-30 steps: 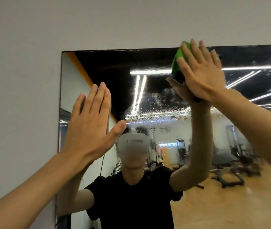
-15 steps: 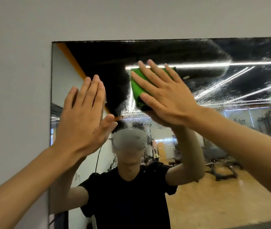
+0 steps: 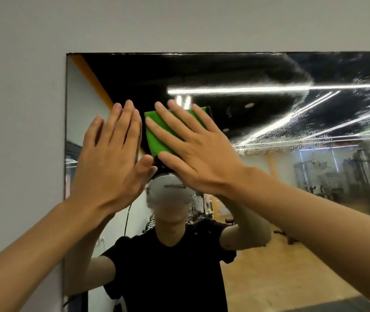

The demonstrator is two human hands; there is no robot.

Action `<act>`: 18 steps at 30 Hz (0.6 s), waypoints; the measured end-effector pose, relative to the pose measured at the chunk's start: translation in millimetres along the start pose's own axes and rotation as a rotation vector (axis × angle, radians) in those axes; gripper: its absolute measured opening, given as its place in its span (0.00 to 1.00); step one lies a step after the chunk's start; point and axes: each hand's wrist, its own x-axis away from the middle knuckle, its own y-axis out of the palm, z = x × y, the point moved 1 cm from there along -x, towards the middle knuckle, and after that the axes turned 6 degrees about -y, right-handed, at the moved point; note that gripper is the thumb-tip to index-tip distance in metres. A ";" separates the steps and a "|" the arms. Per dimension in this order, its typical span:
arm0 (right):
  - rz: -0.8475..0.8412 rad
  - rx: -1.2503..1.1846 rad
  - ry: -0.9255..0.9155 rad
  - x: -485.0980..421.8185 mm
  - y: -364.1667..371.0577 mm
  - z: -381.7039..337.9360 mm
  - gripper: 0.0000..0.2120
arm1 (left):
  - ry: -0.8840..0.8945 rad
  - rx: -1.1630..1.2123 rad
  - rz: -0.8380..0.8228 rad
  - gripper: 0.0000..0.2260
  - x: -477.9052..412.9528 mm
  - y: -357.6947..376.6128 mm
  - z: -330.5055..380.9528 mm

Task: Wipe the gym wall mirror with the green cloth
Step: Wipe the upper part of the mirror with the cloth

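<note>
The wall mirror [image 3: 258, 70] fills most of the view, its top left corner at upper left. A folded green cloth [image 3: 157, 136] lies flat against the glass in the mirror's upper left part. My right hand [image 3: 193, 149] presses the cloth onto the glass with straight, spread fingers. My left hand [image 3: 109, 163] rests flat on the mirror just left of the cloth, fingers straight and together, thumb almost touching my right hand. Wet droplets and streaks cover the glass to the right of the cloth; the dark band above it looks wiped.
A plain grey wall [image 3: 21, 109] surrounds the mirror on the left and above. The mirror's left edge [image 3: 65, 154] runs vertically beside my left hand. The glass reflects a person in a black shirt and gym machines on a wooden floor.
My right hand has slid the green cloth leftward and down across the glass, from the top edge to beside my left hand. The left hand has stayed flat on the mirror.
</note>
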 end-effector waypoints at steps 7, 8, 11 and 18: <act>0.131 -0.057 0.663 21.5 -17.3 83.1 0.31 | 0.011 -0.008 0.004 0.42 1.0 -1.7 2.3; 0.141 -0.064 0.708 7.0 -17.1 75.8 0.31 | 0.010 -0.005 0.002 0.42 0.9 -1.6 2.8; 0.120 -0.002 0.538 -36.2 -9.0 29.5 0.31 | 0.012 -0.019 -0.004 0.42 0.0 -2.4 2.4; 0.067 0.053 0.255 -0.1 -1.4 48.9 0.29 | -0.009 -0.007 -0.026 0.43 -1.5 -8.7 8.5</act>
